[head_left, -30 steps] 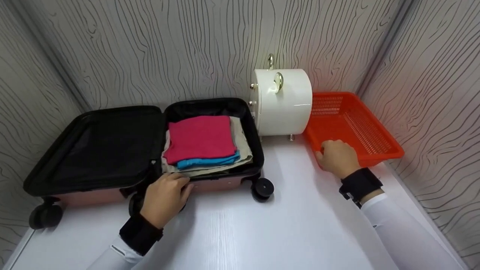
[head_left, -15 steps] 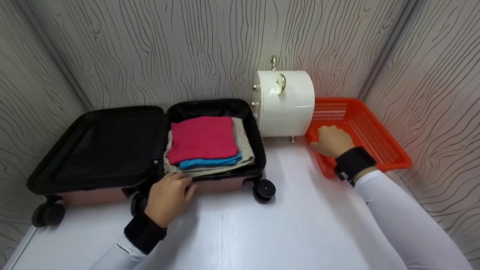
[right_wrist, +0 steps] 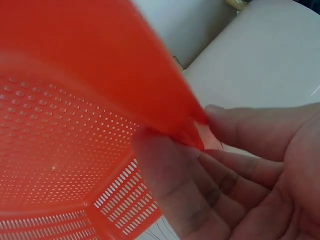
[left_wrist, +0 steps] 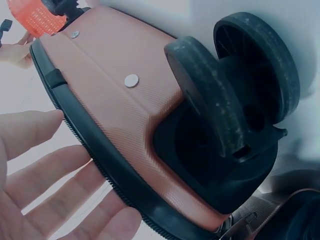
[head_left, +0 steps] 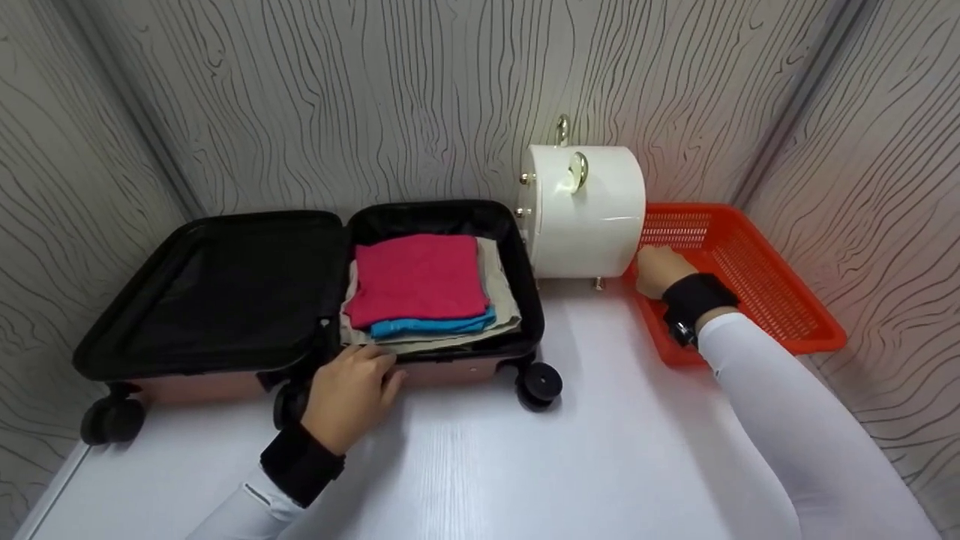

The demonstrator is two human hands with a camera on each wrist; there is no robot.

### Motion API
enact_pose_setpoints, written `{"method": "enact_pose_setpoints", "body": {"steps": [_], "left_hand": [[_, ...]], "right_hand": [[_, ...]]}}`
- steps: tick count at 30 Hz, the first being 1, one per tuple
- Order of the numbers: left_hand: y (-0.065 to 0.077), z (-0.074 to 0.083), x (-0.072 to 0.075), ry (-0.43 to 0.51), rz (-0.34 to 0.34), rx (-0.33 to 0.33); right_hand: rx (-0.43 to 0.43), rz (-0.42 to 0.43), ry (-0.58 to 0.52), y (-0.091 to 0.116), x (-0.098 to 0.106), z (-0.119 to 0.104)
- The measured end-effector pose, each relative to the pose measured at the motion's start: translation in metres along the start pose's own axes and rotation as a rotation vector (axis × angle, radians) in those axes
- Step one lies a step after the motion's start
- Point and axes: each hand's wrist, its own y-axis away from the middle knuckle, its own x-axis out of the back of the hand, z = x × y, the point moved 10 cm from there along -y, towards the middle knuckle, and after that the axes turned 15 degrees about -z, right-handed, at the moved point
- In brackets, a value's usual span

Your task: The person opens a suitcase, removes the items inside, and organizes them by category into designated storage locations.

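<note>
White table [head_left: 465, 480], pink suitcase [head_left: 210, 292], red basket [head_left: 780, 300].
Left grip [head_left: 351, 391] touches suitcase edge, fingers extended; right grip [head_left: 661, 271] pinches basket rim.

suitcase [head_left: 210, 296] left | clothes [head_left: 420, 277] in its right half | cylinder [head_left: 589, 217] between suitcase and basket [head_left: 814, 345] | basket right

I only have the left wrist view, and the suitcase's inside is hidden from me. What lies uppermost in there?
Observer: A folded bright pink cloth.
Operator: The right hand is cut off at my frame's edge; what is it doing?
Observer: Pinching the rim of the red basket.
Operator: What sits between that basket and the suitcase?
Observer: A white cylinder with gold handles.
</note>
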Motion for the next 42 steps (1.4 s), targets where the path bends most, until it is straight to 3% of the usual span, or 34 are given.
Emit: {"method": "enact_pose_setpoints", "body": {"steps": [12,17,28,35,42], "left_hand": [[0.000,-0.001,0.003,-0.029,0.001,0.002],[-0.001,0.001,0.002,-0.026,-0.004,0.001],[-0.003,0.007,-0.001,-0.010,-0.016,-0.013],[-0.001,0.005,0.001,0.001,-0.012,0.005],[0.000,0.005,0.002,-0.013,0.003,0.008]], "right_hand": [[0.006,-0.214,-0.004,0.038,-0.021,0.005],[-0.030,-0.319,-0.061,0.049,-0.027,0.012],[-0.019,-0.331,-0.131,0.045,-0.032,0.026],[-0.043,-0.365,-0.092,0.059,-0.043,0.022],[-0.046,-0.445,-0.146,0.078,-0.066,0.009]]}}
